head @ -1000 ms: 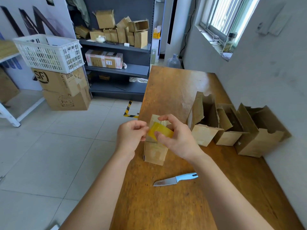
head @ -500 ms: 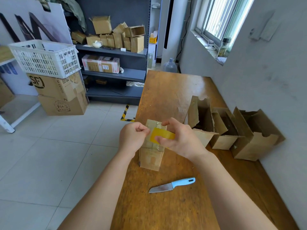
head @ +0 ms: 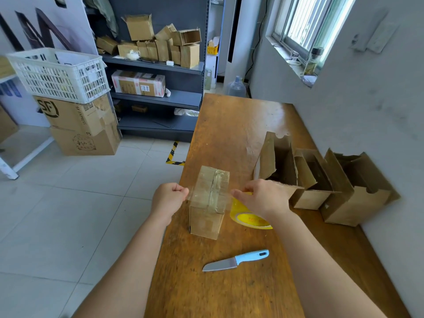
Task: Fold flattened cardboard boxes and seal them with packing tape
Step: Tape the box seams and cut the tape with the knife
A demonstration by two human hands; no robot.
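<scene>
Left hand [head: 168, 198] pinches the clear tape strip [head: 207, 198], stretched left-right across the upright box [head: 207, 203]; right hand [head: 261, 198] grips the tape roll [head: 246, 218].

Table [head: 231, 125]: taped box [head: 206, 222], open boxes [head: 309, 199], knife [head: 236, 260].

Tape roll [head: 250, 220]: upper part hidden behind right hand [head: 261, 198]. Table [head: 229, 294]: near end cut off. Windowsill jar [head: 312, 61]: contents possibly liquid, indistinct.

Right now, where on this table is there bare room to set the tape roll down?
Bare wood on the table beyond the taped box, toward the far edge, and between the knife and the near edge. Crowded: the open boxes along the wall, and around the tape roll.
</scene>
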